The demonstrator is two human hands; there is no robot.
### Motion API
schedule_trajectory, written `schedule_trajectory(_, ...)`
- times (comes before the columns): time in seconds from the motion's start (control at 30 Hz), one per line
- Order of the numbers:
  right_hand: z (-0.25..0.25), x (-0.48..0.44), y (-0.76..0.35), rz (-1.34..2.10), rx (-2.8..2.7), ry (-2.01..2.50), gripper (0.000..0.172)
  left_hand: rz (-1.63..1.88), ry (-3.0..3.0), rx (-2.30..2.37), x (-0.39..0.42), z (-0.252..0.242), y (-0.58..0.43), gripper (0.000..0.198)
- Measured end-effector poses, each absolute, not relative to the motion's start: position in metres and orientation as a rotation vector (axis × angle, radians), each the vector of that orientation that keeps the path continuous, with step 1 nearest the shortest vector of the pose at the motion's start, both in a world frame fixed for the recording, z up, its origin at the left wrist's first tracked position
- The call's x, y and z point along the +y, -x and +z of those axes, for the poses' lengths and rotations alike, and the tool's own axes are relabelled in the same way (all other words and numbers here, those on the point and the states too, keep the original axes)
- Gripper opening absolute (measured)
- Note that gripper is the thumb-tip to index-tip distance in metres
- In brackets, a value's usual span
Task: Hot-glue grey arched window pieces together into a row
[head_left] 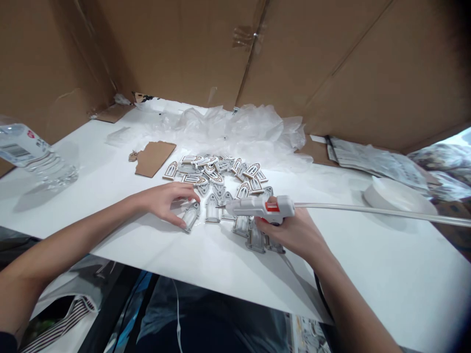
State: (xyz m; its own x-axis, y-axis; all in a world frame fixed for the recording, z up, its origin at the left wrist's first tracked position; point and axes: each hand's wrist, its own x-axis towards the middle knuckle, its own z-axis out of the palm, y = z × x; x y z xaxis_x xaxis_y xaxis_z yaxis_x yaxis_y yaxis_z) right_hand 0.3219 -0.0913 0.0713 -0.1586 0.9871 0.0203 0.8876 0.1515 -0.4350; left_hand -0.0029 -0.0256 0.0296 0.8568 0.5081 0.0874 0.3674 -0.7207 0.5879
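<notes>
The right hand closes its fingers around a white hot glue gun, whose nozzle points left toward an arched cutout lying slantwise under the loosely spread fingers of the left hand, nearer that hand than the gun.

Glue gun: white plastic, smooth, faintly glossy.
Arched window pieces: card, with pale smooth faces and brown edges.
Tabletop: white, smooth, matt.
Wrapping: thin translucent plastic, crumpled, glossy.
Scrap: brown cardboard, matt, rough.
Bottle: clear glossy plastic.
</notes>
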Motion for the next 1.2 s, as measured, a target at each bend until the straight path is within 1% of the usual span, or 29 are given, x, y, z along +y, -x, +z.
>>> schedule_trajectory(0.13,0.071,-0.092,-0.321,0.496,-2.112,1.787,0.014,0.409,-2.45,0.787,-0.034,0.023,-0.01,0.063)
schedule_trajectory(0.27,0.068,-0.092,-0.321,0.49,-2.098,1.826,0.015,0.501,-2.467,0.862,-0.043,0.018,-0.02,0.068)
schedule_trajectory(0.3,0.067,-0.092,-0.321,0.484,-2.102,1.839,0.015,0.52,-2.477,0.856,-0.043,0.018,-0.02,0.065)
schedule_trajectory(0.4,0.065,-0.093,-0.319,0.466,-2.111,1.877,0.016,0.598,-2.476,0.896,-0.041,0.019,-0.016,0.036)
schedule_trajectory(0.5,0.063,-0.095,-0.316,0.446,-2.134,1.866,0.018,0.659,-2.464,1.0,-0.036,0.021,-0.012,0.04)
schedule_trajectory(0.73,0.057,-0.103,-0.301,0.317,-2.206,1.762,0.027,0.632,-2.466,1.041,-0.034,0.025,-0.011,0.033)
schedule_trajectory(0.97,0.056,-0.109,-0.286,0.178,-2.297,1.791,0.03,0.626,-2.448,1.067,-0.032,0.026,-0.009,0.032)
schedule_trajectory(1.2,0.055,-0.109,-0.283,0.11,-2.335,1.82,0.027,0.65,-2.429,1.034,-0.033,0.026,-0.01,0.03)
